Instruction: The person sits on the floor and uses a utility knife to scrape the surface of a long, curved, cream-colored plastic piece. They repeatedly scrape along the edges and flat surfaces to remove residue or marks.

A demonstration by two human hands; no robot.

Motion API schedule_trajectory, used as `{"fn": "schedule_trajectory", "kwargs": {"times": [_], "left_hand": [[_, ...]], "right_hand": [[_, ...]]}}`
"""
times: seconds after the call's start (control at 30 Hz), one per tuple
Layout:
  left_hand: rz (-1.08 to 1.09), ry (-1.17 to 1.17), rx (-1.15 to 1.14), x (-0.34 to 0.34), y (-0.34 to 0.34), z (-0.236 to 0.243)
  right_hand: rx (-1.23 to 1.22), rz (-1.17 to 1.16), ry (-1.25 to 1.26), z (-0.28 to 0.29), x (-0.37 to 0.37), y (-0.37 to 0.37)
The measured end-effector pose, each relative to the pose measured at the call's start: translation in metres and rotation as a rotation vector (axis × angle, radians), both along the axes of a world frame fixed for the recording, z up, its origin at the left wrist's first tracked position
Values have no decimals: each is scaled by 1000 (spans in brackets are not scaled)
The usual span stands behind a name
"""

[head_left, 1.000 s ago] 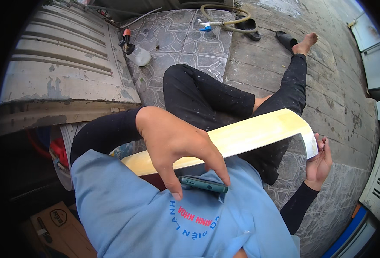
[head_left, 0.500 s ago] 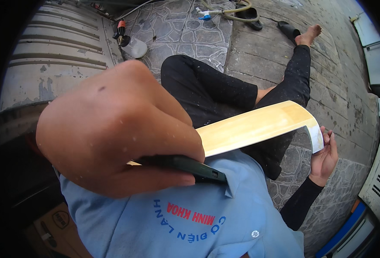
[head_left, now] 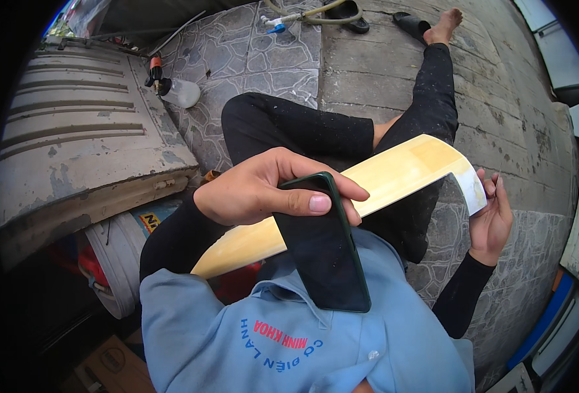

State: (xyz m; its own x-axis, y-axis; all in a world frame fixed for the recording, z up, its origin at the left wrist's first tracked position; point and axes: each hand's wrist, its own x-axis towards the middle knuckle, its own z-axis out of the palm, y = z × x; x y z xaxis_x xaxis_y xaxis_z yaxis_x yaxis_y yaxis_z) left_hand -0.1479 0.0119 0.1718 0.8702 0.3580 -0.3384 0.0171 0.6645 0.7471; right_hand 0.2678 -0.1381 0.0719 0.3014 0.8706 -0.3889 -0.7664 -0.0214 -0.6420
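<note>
My left hand (head_left: 263,190) is closed on a dark smartphone (head_left: 322,255). The thumb presses on its black face and the fingers reach behind it. Under the phone, a long cream-yellow curved plastic panel (head_left: 394,173) slants across my lap, its white right end bent down. At that end my right hand (head_left: 489,219) is closed on the panel, with its fingertips at the outer edge and partly hidden behind it. The phone and my left hand cover the panel's middle.
A chipped beige metal casing (head_left: 93,131) stands at the left, with a white bucket (head_left: 116,262) below it. A spray bottle (head_left: 181,93) is beyond it. A hose (head_left: 309,18) and black sandals (head_left: 410,26) lie at the far side. White panels (head_left: 564,52) line the right.
My left hand has moved away from the camera and to the right, turning the phone so its face shows. More of the panel is uncovered. My right hand stays at the panel's end.
</note>
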Motion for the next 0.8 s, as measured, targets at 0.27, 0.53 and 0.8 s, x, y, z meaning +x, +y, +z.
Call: {"fn": "schedule_trajectory", "kwargs": {"times": [0.27, 0.53, 0.8], "left_hand": [[-80, -84, -78, 3, 5, 0], [-164, -87, 66, 2, 4, 8], [6, 122, 456, -44, 35, 112]], "right_hand": [[-23, -24, 7, -12, 6, -5], [-11, 3, 8, -11, 8, 0], [21, 34, 45, -17, 17, -3]]}}
